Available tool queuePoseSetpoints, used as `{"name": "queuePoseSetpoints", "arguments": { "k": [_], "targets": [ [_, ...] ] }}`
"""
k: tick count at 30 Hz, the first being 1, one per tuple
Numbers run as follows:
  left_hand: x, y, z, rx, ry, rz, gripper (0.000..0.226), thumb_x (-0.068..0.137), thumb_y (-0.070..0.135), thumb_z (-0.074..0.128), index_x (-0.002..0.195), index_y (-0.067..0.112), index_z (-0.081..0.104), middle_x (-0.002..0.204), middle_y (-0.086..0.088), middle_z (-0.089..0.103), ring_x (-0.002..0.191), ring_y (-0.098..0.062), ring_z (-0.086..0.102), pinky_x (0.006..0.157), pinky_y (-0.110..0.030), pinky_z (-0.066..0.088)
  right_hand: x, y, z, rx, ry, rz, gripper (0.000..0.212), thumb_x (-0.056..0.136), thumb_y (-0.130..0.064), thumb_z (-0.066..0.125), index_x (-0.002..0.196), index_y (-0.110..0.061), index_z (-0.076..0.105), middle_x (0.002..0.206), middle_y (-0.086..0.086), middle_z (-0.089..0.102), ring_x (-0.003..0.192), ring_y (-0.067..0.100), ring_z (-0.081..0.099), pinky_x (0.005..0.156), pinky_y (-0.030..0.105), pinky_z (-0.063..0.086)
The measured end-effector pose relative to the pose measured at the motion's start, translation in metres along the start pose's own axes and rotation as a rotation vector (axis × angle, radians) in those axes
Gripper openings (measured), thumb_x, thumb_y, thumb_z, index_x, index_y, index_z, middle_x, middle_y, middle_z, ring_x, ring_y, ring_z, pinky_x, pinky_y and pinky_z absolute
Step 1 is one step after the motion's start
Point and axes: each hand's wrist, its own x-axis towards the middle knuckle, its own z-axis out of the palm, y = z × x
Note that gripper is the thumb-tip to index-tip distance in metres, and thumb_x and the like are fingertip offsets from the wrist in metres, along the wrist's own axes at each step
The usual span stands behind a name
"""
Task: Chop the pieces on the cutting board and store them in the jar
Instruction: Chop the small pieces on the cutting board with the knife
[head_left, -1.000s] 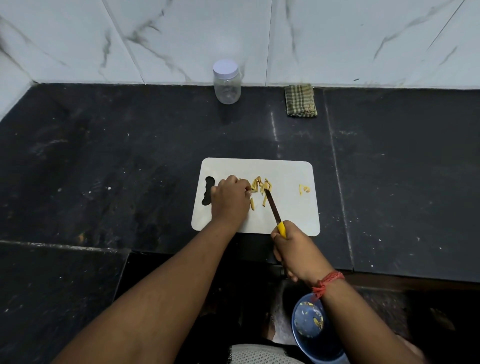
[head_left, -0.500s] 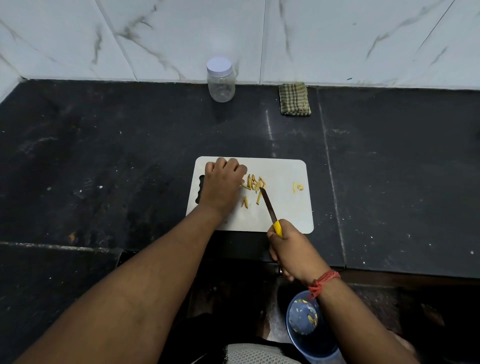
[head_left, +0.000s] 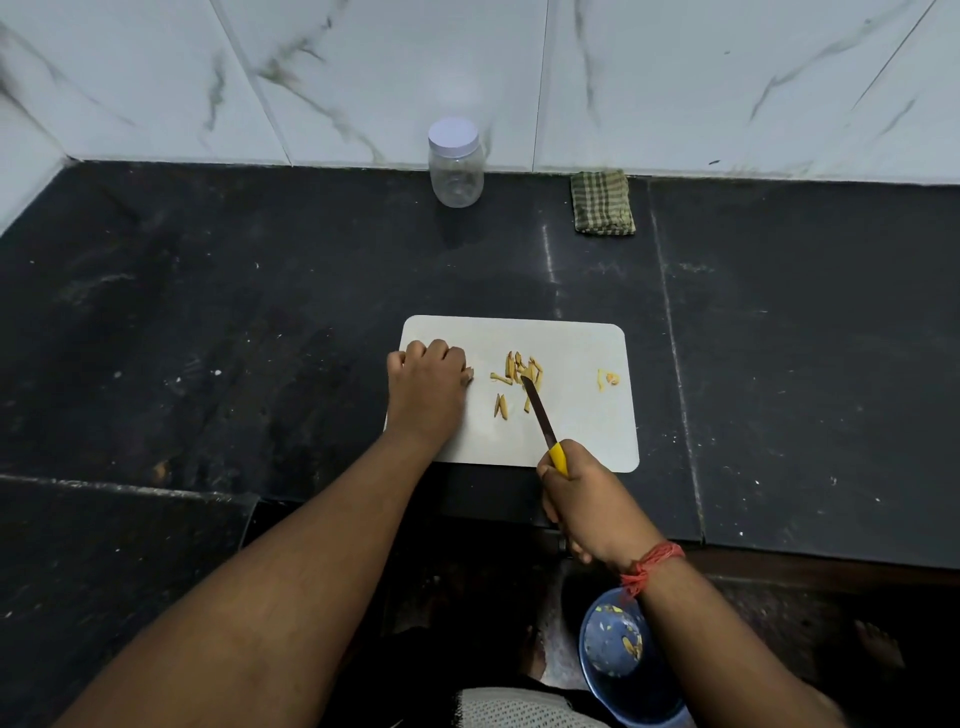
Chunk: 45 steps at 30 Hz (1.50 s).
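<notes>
A white cutting board (head_left: 582, 431) lies on the black counter. Several yellow-brown pieces (head_left: 519, 371) sit near its middle, and a couple of small bits (head_left: 608, 379) lie near its right edge. My right hand (head_left: 587, 504) grips a knife (head_left: 540, 415) by its yellow handle, the dark blade tip touching the pile. My left hand (head_left: 426, 387) rests on the board's left end with fingers curled, a little apart from the pieces, and holds nothing that I can see. A clear jar (head_left: 456, 163) with a white lid on stands at the back wall.
A folded checked cloth (head_left: 602, 202) lies by the wall right of the jar. A blue bowl (head_left: 623, 660) with scraps sits low below the counter's front edge, under my right forearm. The counter steps down at the near left.
My left hand has slid left along the board, away from the pieces it was beside. The knife tip stays at the pile.
</notes>
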Motion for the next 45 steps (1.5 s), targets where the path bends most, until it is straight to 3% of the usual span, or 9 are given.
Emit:
{"name": "queuePoseSetpoints", "arguments": {
  "k": [5, 9, 16, 35, 41, 45],
  "targets": [
    [-0.013, 0.013, -0.005, -0.048, 0.078, 0.025, 0.017, 0.094, 0.031, 0.059, 0.104, 0.021, 0.067, 0.104, 0.0, 0.06, 0.094, -0.024, 0.051, 0.084, -0.042, 0.037, 0.002, 0.002, 0.001, -0.014, 0.007, -0.006, 0.015, 0.102, -0.025, 0.038, 0.091, -0.017, 0.044, 0.067, 0.007, 0.058, 0.033, 0.018, 0.037, 0.034, 0.02, 0.032],
    [-0.035, 0.023, -0.001, -0.136, 0.011, 0.154, 0.017, 0.091, 0.03, 0.06, 0.106, 0.025, 0.068, 0.103, 0.001, 0.057, 0.096, -0.022, 0.05, 0.086, -0.042, 0.036, 0.003, 0.001, 0.002, 0.005, 0.004, -0.004, 0.015, 0.102, -0.025, 0.039, 0.09, -0.018, 0.044, 0.067, 0.008, 0.058, 0.033, 0.019, 0.037, 0.035, 0.021, 0.033],
    [-0.046, 0.021, 0.0, -0.203, -0.051, 0.008, 0.009, 0.09, 0.029, 0.063, 0.097, 0.026, 0.067, 0.107, 0.003, 0.059, 0.101, -0.023, 0.05, 0.086, -0.043, 0.035, 0.0, 0.001, 0.001, -0.014, 0.002, -0.007, 0.016, 0.102, -0.025, 0.038, 0.09, -0.019, 0.044, 0.066, 0.007, 0.057, 0.035, 0.018, 0.039, 0.035, 0.023, 0.034],
    [-0.062, 0.023, -0.011, -0.375, -0.046, -0.2, 0.025, 0.093, 0.026, 0.059, 0.118, 0.021, 0.062, 0.102, 0.004, 0.064, 0.1, -0.021, 0.055, 0.091, -0.042, 0.032, 0.0, -0.001, 0.008, -0.006, -0.023, 0.007, 0.016, 0.103, -0.025, 0.04, 0.092, -0.014, 0.045, 0.07, 0.011, 0.058, 0.033, 0.019, 0.036, 0.035, 0.022, 0.033],
    [-0.068, 0.008, -0.007, -0.325, -0.102, -0.13, 0.023, 0.089, 0.027, 0.063, 0.111, 0.032, 0.07, 0.105, 0.004, 0.054, 0.101, -0.019, 0.049, 0.089, -0.04, 0.029, 0.0, -0.002, 0.012, -0.023, -0.05, 0.031, 0.016, 0.103, -0.024, 0.038, 0.095, -0.011, 0.044, 0.069, 0.011, 0.058, 0.031, 0.018, 0.036, 0.035, 0.021, 0.032],
    [-0.064, 0.014, -0.01, -0.327, -0.119, -0.171, 0.021, 0.087, 0.032, 0.066, 0.108, 0.031, 0.07, 0.106, 0.003, 0.054, 0.104, -0.021, 0.05, 0.09, -0.042, 0.032, 0.003, -0.004, 0.018, -0.065, -0.068, 0.082, 0.015, 0.103, -0.022, 0.036, 0.097, -0.01, 0.044, 0.07, 0.011, 0.058, 0.029, 0.016, 0.039, 0.037, 0.023, 0.035]
  ]
}}
